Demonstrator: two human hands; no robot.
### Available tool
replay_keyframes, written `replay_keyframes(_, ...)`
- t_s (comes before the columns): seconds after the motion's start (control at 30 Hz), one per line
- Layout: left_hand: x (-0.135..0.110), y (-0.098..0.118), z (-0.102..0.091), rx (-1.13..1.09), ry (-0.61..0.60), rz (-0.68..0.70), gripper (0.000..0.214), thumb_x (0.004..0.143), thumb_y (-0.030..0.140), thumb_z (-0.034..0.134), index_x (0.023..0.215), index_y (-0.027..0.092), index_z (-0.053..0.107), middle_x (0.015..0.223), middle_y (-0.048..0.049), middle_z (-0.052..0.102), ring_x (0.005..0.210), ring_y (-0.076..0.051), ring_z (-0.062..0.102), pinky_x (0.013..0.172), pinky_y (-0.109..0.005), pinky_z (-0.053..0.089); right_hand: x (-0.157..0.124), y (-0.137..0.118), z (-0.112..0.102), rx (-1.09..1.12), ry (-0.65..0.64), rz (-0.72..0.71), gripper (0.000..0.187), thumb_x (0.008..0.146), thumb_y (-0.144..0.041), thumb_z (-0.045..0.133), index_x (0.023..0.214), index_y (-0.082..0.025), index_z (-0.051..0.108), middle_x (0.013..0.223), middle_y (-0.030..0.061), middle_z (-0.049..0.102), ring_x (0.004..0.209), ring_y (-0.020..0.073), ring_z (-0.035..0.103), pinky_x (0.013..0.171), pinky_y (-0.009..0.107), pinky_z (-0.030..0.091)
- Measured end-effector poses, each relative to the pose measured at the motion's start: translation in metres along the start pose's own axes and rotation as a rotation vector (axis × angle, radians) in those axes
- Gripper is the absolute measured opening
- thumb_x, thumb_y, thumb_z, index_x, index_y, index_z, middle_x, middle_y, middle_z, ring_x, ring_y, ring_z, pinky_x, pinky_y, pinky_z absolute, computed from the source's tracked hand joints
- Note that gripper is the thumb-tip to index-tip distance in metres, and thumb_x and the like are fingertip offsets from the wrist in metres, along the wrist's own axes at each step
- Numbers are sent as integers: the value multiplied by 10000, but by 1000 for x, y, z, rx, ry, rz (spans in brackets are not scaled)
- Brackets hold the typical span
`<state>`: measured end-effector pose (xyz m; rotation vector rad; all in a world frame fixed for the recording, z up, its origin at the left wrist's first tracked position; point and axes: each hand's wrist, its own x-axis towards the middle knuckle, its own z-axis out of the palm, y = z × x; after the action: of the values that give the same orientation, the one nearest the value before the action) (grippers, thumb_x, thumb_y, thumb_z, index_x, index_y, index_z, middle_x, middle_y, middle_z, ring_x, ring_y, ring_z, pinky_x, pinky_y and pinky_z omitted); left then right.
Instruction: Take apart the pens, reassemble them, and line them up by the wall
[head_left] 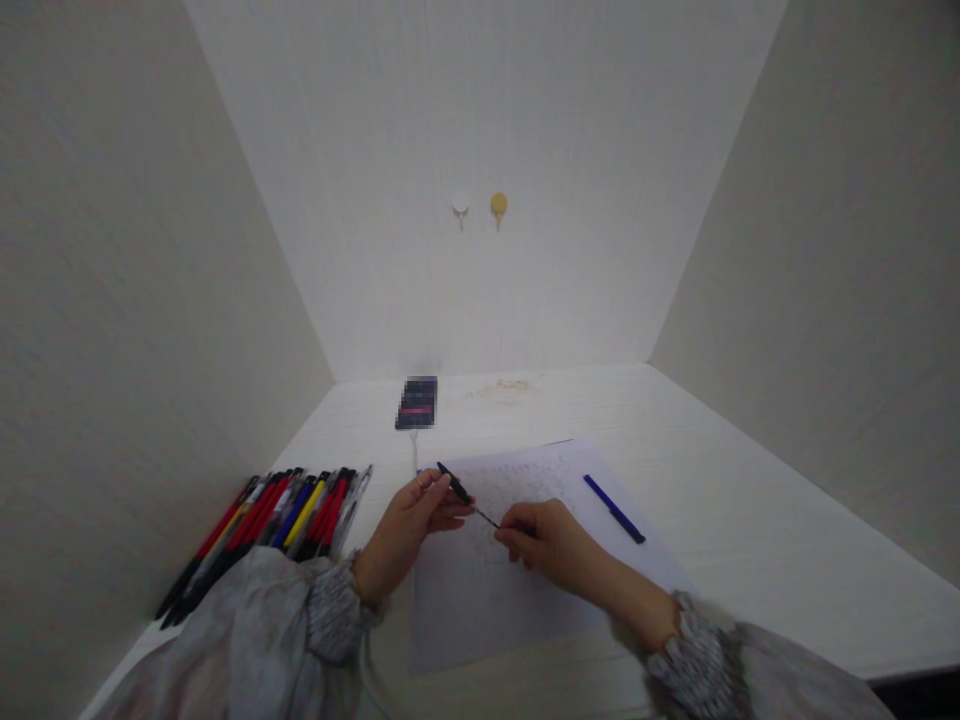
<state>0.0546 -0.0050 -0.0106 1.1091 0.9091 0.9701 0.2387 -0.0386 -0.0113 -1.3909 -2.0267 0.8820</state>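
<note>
My left hand (416, 520) is closed round a black pen barrel (454, 484), held tilted above a white sheet of paper (480, 590). My right hand (544, 540) pinches the thin refill (486, 517) that sticks out of the barrel's lower end. Both hands hover just over the sheet, which carries faint pencil or ink marks. A blue pen (613, 508) lies loose on the paper to the right of my right hand.
A row of several pens (270, 520) in red, black, blue and yellow lies along the left wall. A phone (417, 402) with a white cable lies at the back of the white desk (750, 500). Two small hooks (480, 207) hang on the back wall.
</note>
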Motion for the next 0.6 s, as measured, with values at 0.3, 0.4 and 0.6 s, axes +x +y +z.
replay_keyframes(0.3, -2, -1, 0, 84, -122, -8, 198, 738, 339, 508, 797, 150, 494, 823, -62, 654, 745, -172, 618, 648, -275, 466, 0, -5, 4, 114, -73, 42, 251, 809, -298, 352, 719, -150, 534, 581, 4, 586, 413, 58, 507, 404, 151, 356)
replay_keyframes(0.4, -2, -2, -1, 99, -168, -12, 177, 724, 304, 533, 799, 146, 506, 802, -54, 653, 743, -171, 617, 647, -275, 467, 0, -6, 7, 152, -103, 70, 266, 827, -332, 298, 816, -161, 501, 608, 0, 587, 354, 48, 476, 349, 144, 328)
replay_keyframes(0.6, -2, -4, -1, 38, -140, -26, 190, 681, 270, 583, 774, 155, 464, 753, -50, 654, 714, -184, 623, 634, -301, 476, 1, -14, 5, -60, 9, -32, 245, 828, -306, 320, 797, -171, 523, 505, -10, 542, 472, 93, 507, 489, 197, 362)
